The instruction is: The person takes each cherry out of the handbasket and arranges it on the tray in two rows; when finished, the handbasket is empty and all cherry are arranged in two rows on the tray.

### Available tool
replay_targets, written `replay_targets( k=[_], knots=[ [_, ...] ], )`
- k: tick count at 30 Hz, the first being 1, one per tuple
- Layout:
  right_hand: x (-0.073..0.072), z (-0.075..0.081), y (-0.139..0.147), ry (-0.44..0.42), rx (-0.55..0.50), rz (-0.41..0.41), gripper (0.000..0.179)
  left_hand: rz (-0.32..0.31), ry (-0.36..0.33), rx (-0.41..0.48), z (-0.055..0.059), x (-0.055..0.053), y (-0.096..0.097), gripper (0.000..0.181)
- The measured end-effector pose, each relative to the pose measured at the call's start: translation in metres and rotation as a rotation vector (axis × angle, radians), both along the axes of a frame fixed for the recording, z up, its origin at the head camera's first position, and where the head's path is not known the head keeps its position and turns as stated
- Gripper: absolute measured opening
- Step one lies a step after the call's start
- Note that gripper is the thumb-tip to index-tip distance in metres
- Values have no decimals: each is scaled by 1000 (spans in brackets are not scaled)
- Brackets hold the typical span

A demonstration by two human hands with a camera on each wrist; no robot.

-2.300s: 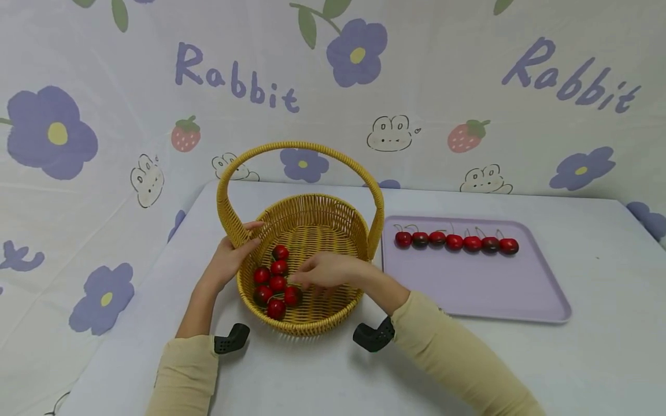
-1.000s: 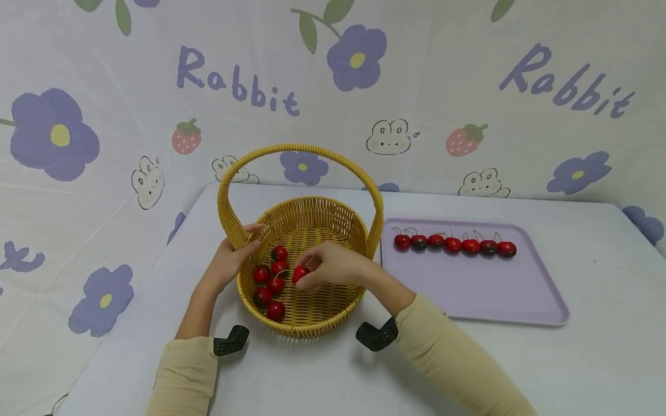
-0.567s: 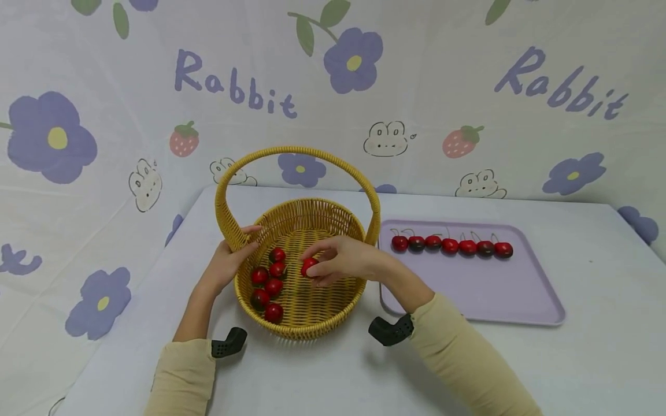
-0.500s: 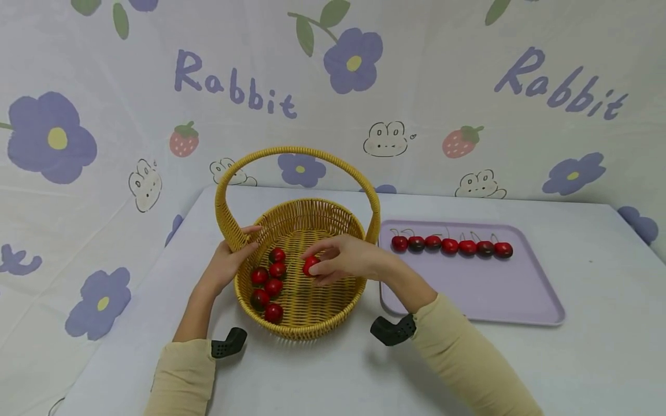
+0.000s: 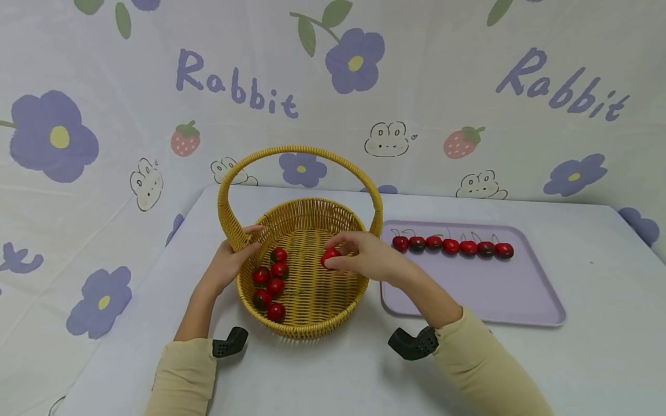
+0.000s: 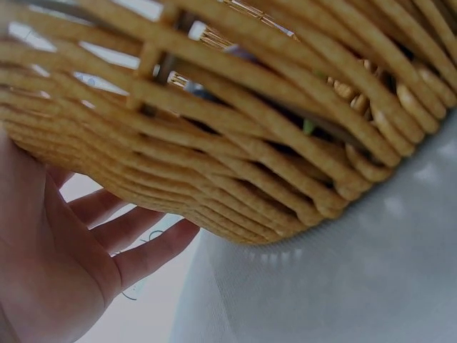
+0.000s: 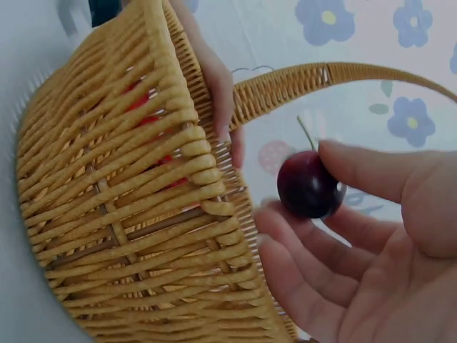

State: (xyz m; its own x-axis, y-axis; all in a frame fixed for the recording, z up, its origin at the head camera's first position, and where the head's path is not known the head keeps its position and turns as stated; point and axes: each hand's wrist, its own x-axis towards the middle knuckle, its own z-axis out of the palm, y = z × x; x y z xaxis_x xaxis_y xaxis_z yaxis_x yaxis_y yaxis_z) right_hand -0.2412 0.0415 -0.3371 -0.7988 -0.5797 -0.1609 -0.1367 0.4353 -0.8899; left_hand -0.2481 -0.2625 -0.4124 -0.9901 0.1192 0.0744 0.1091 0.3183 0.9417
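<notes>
A yellow wicker basket (image 5: pixel 312 329) with a tall arched handle stands on the table. My left hand (image 5: pixel 229 263) grips its left rim at the foot of the handle; in the left wrist view several fingers (image 6: pixel 153 250) lie along the outer wall. Above the basket's right half, my right hand (image 5: pixel 364 254) pinches a cherry (image 7: pixel 310 184) between thumb and fingers. This cherry is dark red with a thin green stem pointing up in the right wrist view, and it is held beyond the rim there. Several red cherries (image 5: pixel 276 312) lie along the left side inside the basket.
A light purple tray (image 5: pixel 468 294) lies right of the basket. Along its back edge, several cherries (image 5: pixel 450 247) form a straight row, stems toward the back. Behind the table hangs a cloth (image 5: pixel 416 69) printed with flowers and rabbits.
My right hand has taken hold of one cherry from the group in the basket, lifted it and moved it to the right. My left hand stays at the rim.
</notes>
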Motion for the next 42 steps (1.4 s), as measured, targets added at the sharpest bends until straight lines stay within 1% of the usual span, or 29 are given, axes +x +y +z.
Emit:
replay_targets(
  k=[3, 7, 12, 15, 22, 24, 30, 33, 37, 40, 42],
  knots=[
    [5, 4, 7, 21, -7, -49, 37, -2, -3, -2, 1, 1, 1, 40],
    [8, 9, 17, 26, -56, -53, 37, -1, -9, -4, 2, 2, 2, 41],
    [11, 14, 32, -42, -135, -51, 38, -2, -9, -2, 3, 3, 2, 42],
    [12, 17, 44, -68, -158, -61, 40, -5, -5, 1, 3, 3, 2, 41],
    [13, 19, 74, -122, -244, -1, 42, -2, 0, 6, 2, 2, 2, 41],
    [12, 19, 82, -126, -247, -6, 42, -3, 0, 5, 1, 2, 2, 41],
    [10, 12, 105, -64, -170, -62, 44, -3, 4, -1, 2, 2, 2, 41],
    [8, 8, 114, -61, -151, -96, 47, -3, 4, -2, 2, 2, 2, 41],
    [2, -2, 121, -113, -145, -153, 49, 0, -2, -1, 2, 2, 3, 41],
    [-4, -13, 124, -183, -152, -198, 48, 1, -8, 1, 2, 2, 3, 41],
    [-8, -22, 127, -208, -136, -224, 49, 0, -9, 3, 2, 2, 3, 41]
  ],
)
